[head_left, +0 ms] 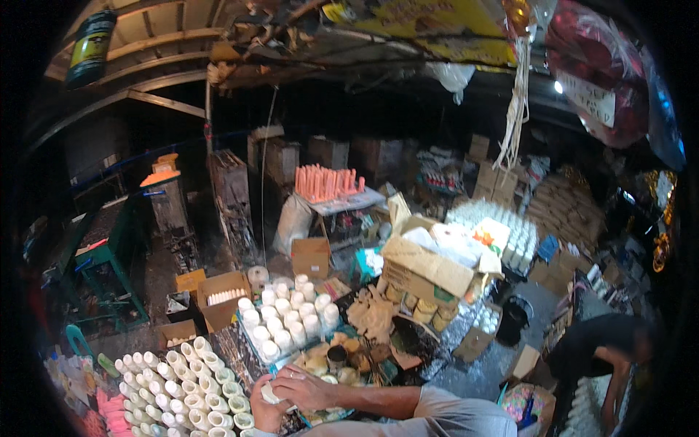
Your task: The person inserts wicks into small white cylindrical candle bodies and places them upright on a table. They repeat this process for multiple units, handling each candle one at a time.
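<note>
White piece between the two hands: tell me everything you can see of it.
The white piece is small in view and pale, with a smooth-looking surface; its material and full shape cannot be told, since fingers hide much of it. No separate parts show. The left hand grips it from the left, and the right hand reaches over it from the right. It sits low in the view, just right of the rows of white hollow cylinders.

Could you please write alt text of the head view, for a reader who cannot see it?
A person's left hand holds a small, partly hidden white object, with the bare right hand over it. Rows of hollow white cylinders stand at lower left, round-topped white cylinders beyond the hands; at right, a dark-shirted co-worker bends forward.
</note>
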`<state>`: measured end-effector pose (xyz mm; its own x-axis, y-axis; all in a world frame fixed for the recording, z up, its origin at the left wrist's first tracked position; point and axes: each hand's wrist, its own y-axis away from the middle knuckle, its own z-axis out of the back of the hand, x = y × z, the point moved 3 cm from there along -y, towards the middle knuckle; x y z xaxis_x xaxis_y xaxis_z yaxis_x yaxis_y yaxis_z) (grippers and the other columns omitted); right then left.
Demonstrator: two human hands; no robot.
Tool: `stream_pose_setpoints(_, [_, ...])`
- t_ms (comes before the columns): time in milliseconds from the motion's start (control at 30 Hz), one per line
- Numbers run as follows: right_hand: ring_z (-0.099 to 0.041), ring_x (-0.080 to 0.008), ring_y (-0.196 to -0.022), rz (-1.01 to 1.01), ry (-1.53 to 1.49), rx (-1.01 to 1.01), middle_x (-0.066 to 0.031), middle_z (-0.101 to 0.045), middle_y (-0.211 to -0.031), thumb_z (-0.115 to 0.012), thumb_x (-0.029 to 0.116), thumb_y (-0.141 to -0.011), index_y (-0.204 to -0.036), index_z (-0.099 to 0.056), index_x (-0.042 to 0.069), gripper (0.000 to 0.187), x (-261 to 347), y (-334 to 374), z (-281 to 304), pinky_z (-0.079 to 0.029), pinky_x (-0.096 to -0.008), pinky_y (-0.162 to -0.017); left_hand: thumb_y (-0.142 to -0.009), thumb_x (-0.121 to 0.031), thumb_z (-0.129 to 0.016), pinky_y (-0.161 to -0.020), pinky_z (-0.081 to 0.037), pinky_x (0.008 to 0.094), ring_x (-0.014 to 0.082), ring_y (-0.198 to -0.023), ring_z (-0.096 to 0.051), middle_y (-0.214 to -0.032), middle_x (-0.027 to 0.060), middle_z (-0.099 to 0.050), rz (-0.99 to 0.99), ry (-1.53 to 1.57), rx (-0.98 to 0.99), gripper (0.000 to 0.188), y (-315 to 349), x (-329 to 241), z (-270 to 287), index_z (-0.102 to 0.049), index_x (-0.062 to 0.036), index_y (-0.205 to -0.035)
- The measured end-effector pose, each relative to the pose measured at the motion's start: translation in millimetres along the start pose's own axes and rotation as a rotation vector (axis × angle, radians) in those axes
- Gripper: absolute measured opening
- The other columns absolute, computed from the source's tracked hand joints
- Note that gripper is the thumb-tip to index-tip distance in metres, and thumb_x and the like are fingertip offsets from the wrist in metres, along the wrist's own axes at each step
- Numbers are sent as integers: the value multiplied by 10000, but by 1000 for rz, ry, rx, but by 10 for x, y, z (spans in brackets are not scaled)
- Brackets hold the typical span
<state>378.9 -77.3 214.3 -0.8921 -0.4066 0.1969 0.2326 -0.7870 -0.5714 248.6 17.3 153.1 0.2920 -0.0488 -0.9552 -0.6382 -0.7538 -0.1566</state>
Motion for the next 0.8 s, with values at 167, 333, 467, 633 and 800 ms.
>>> stream_pose_setpoints(167, [-623,-313,-1020,46,26,-166,-101,-650,-1070,-695,137,-740,-963,-631,68,242,115,8,65,-475,-465,-958,-694,-22,-899,-896,-570,321,146,-998,-672,-1111,36,-708,7,-193,223,671,1,-69,59,-576,1,-1281])
stream_pose_setpoints(333, [-638,-300,-1124,-79,-120,-97,-90,-676,-1075,-742,140,-694,-1001,-647,61,331,20,86,104,-459,-462,-1031,-835,-50,-814,-959,-522,319,140,-1059,-632,-1109,53,-669,74,-100,266,484,103,-59,-1,-554,-22,-1243])
stream_pose_setpoints(467, [-674,-322,-1094,-125,-234,-161,-102,-712,-1087,-754,-13,-684,-998,-674,54,331,67,67,201,-527,-456,-958,-821,-61,-826,-903,-511,307,139,-1008,-607,-1064,38,-631,17,-109,154,472,118,-80,-20,-532,-42,-1189])
stream_pose_setpoints(633, [-722,-377,-987,-270,-300,-314,-168,-733,-1070,-723,-108,-810,-1085,-724,45,315,76,48,415,-590,-447,-849,-719,-118,-873,-906,-518,360,240,-977,-631,-1031,83,-625,-73,-325,117,699,99,-176,-48,-502,-49,-1308])
stream_pose_setpoints(800, [-740,-291,-852,-551,-285,-181,-172,-748,-976,-727,-3,-958,-1060,-756,-1,106,66,-31,575,-588,-363,-757,-713,-221,-966,-868,-552,441,372,-945,-705,-1054,159,-720,-227,-573,53,582,123,-474,-57,-690,-55,-1197])
